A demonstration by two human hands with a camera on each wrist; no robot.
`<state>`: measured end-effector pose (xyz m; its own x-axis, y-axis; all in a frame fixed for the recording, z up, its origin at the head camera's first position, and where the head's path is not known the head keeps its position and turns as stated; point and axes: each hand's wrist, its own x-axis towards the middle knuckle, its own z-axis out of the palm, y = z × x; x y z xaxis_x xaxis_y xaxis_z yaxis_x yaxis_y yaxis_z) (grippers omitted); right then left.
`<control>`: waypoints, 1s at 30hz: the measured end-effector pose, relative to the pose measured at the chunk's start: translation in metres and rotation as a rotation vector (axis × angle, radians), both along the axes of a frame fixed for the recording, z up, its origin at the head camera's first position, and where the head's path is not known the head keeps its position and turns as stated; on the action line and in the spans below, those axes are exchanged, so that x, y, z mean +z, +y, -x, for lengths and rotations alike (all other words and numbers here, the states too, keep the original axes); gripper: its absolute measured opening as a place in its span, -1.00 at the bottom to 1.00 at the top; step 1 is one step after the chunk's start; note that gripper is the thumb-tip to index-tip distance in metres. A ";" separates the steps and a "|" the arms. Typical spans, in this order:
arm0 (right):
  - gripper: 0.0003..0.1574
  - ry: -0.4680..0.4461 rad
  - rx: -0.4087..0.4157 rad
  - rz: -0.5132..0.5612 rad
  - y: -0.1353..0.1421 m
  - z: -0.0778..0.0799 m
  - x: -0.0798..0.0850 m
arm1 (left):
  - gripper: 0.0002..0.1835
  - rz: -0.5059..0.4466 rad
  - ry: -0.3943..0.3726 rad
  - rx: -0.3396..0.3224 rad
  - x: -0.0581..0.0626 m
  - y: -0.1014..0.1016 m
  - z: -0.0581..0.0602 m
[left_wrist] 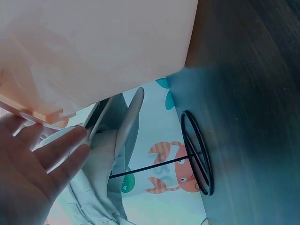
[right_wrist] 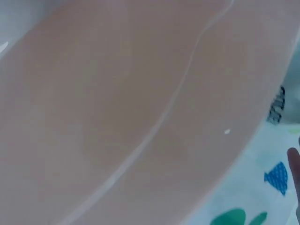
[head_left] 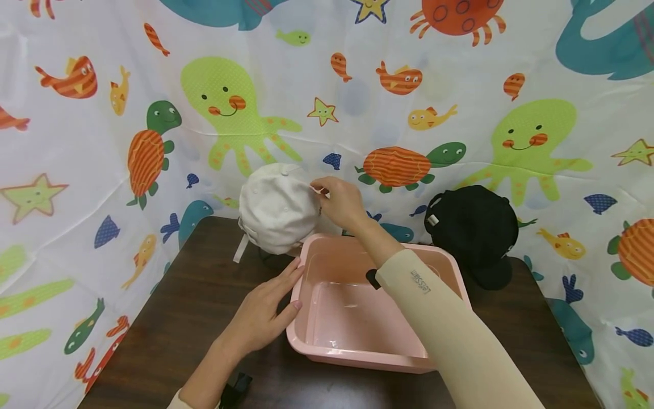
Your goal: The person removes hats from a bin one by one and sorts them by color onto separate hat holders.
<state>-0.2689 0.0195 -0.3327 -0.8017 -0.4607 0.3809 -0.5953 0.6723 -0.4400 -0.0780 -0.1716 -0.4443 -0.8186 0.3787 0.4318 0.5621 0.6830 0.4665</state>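
A white baseball cap (head_left: 278, 210) sits at the back left of the table, its strap hanging down at the left. In the left wrist view the cap (left_wrist: 101, 173) is on a thin black wire stand (left_wrist: 199, 154) with a round base. My right hand (head_left: 341, 201) reaches over a pink plastic basin (head_left: 375, 360) and pinches the cap's right side with thumb and fingertips. My left hand (head_left: 260, 312) rests on the basin's left rim, fingers extended. Mostly the basin's wall (right_wrist: 117, 103) fills the right wrist view, with a fingertip at its edge.
To the right, behind the basin, is a black cap (head_left: 472, 233) with its brim pointing down. All of this stands on a dark wooden table (head_left: 168, 318). A curtain (head_left: 306, 74) printed with sea animals hangs close behind and along the sides.
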 end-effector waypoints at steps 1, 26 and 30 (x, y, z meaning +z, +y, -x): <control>-0.65 -0.004 -0.006 -0.017 0.003 -0.001 0.002 | -0.34 0.004 -0.001 0.001 0.001 0.000 0.000; -0.43 0.029 0.002 -0.220 0.113 -0.050 0.045 | -0.28 0.113 0.031 0.049 0.039 -0.027 0.002; -0.45 0.098 0.005 -0.217 0.135 -0.061 0.047 | -0.27 0.146 0.039 0.050 0.042 -0.033 0.001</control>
<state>-0.2079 0.1544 -0.2860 -0.7633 -0.5438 0.3487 -0.6315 0.7419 -0.2254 -0.0788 -0.2045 -0.4023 -0.8213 0.3993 0.4074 0.5420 0.7692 0.3386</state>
